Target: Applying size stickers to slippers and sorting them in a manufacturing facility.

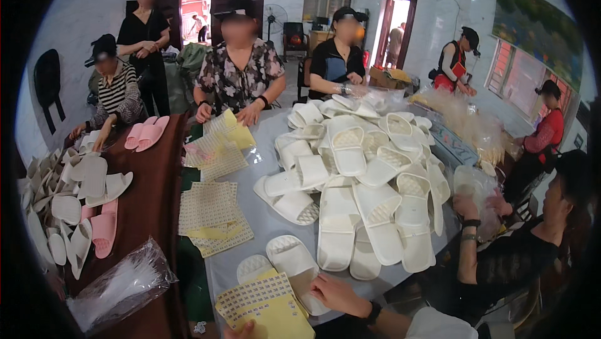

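Here's the left hand's grip [246, 330] low at about half past six, its thumb bent over the bottom edge of a yellow label sheet [266, 304], clamped there, most of that hand out of sight below. And the right hand's grip [339, 296], just short of six o'clock, comes in with fingers curled and tips drawn close together, right at the side of a white slipper [293, 256]; whether anything small is pinched between them, I cannot tell! A dark wristband [374, 313] circles that wrist.

The sheet lies tilted, rows of little printed labels across its upper part, bare yellow below, and it partly covers a second white slipper [253, 267] at the sheet's twelve o'clock. Both slippers point away, side by side on the grey counter [266, 217].

Out towards one o'clock from the hands, a great heap of white slippers [375, 204]! Towards eleven, more label sheets [210, 214] overlap along the counter's edge, and beyond them a co-worker in a flowered top [241, 73] has both hands by another batch of sheets [219, 148].

Round at nine o'clock, a brown counter [139, 207] carries pink slippers [104, 231], and at three to four a co-worker in black [510, 257] handles a slipper in clear plastic
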Demonstrator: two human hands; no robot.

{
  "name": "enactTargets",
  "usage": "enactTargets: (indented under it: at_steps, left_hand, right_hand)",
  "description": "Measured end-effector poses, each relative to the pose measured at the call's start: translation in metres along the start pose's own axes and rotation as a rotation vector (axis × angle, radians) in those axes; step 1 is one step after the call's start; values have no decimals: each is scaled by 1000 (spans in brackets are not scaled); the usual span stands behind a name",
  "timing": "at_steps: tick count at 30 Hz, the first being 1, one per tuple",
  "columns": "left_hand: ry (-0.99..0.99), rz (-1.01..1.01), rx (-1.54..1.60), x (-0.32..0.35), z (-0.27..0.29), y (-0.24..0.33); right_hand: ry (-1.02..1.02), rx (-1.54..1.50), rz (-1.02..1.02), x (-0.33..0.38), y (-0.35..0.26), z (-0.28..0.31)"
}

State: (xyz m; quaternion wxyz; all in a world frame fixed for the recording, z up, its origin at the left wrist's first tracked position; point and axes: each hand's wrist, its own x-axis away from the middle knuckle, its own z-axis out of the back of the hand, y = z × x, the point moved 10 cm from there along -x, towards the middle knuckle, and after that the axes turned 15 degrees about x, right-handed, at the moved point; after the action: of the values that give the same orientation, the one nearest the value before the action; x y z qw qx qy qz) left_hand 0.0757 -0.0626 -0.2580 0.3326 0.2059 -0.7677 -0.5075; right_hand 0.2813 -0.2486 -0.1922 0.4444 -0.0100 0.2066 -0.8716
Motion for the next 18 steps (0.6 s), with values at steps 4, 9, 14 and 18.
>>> enactTargets:
  at_steps: [4,9,14,18]
  left_hand:
    - [-27,25,-32,1,-2,1]
    - [-91,16,48,8,-11,8]
    - [-161,64,85,5,-10,-7]
    - [-78,9,47,9,-3,-5]
  right_hand:
    - [7,95,-7,0,-2,-4]
    - [54,199,26,3,-7,-6]
    - [-95,125,20,2,0,-9]
    - [-165,-34,-114,1,15,-13]
